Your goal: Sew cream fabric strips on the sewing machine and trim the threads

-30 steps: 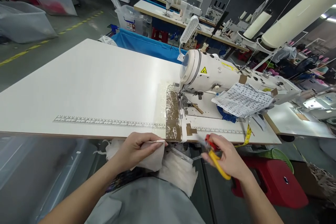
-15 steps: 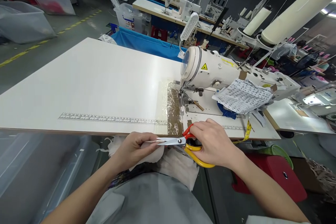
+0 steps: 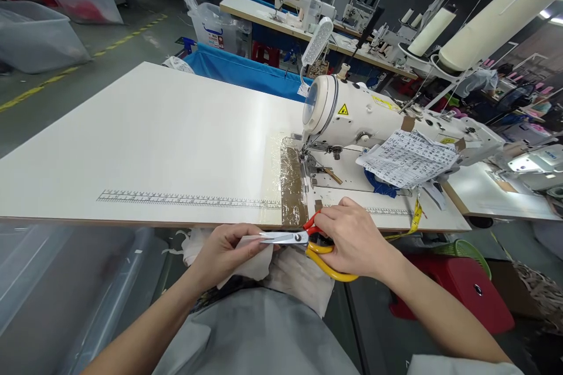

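My right hand (image 3: 352, 240) is closed around the handles of a pair of scissors (image 3: 299, 238), one handle red and the other yellow. Their blades point left and look nearly closed, the tips meeting the cloth at my left fingers. My left hand (image 3: 231, 252) pinches the edge of a pale, off-white cloth (image 3: 255, 263) between thumb and fingers. More of this thin fabric hangs below the table's front edge, over my lap. Exactly where the blades touch the cloth is too small to tell.
A white sewing machine (image 3: 352, 108) stands on the white table (image 3: 176, 135), with a handwritten paper (image 3: 409, 155) on it. A yellow tape measure (image 3: 415, 217) hangs at the front edge. To the right are a red stool (image 3: 461, 293) and thread cones (image 3: 497, 17).
The scissors and my right hand have shifted slightly left, and the blades have come closer together at the cloth. My left hand keeps its pinch.
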A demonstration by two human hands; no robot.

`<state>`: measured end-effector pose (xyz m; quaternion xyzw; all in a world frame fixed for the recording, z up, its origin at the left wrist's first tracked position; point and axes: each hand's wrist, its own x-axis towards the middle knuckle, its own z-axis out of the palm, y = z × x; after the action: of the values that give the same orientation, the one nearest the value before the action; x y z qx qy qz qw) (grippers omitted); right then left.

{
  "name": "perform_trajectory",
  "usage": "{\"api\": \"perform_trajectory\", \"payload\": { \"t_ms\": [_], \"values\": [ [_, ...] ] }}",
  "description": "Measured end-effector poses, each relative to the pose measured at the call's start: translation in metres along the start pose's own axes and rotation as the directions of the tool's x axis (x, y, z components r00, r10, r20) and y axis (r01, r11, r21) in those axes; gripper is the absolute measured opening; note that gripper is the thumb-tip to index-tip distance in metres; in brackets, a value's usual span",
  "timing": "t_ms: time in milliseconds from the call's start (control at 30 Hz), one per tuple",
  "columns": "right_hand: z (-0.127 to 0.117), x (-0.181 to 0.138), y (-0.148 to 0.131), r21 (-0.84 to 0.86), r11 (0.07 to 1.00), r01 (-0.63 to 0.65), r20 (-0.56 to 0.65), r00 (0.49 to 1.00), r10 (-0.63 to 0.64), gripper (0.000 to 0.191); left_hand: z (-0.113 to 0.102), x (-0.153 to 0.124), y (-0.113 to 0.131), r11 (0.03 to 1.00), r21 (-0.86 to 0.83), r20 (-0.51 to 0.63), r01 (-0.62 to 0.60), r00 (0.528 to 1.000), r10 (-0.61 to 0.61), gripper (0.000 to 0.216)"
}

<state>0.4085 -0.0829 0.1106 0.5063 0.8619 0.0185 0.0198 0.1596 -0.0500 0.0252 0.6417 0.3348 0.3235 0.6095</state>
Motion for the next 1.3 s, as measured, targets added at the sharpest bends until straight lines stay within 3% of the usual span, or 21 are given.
{"api": "perform_trajectory", "payload": {
  "t_ms": [300,867,1300],
  "values": [
    [0.002,0.002,-0.002,-0.006,1.000,0.008,0.039,0.999,-0.007,0.026,0.001,-0.001,-0.007,0.999,0.040,-0.005,0.024,1.000,-0.024,0.024],
    [0.020,-0.003,0.000,0.019,0.998,0.053,-0.015,0.998,-0.053,0.028,0.009,-0.004,-0.004,0.972,-0.111,0.024,0.206,0.979,-0.204,0.026],
    [0.028,-0.005,0.001,0.055,0.996,0.064,0.004,0.998,-0.064,0.027,0.013,-0.004,0.000,0.956,-0.045,0.096,0.291,0.954,-0.285,0.032]
  ]
}}
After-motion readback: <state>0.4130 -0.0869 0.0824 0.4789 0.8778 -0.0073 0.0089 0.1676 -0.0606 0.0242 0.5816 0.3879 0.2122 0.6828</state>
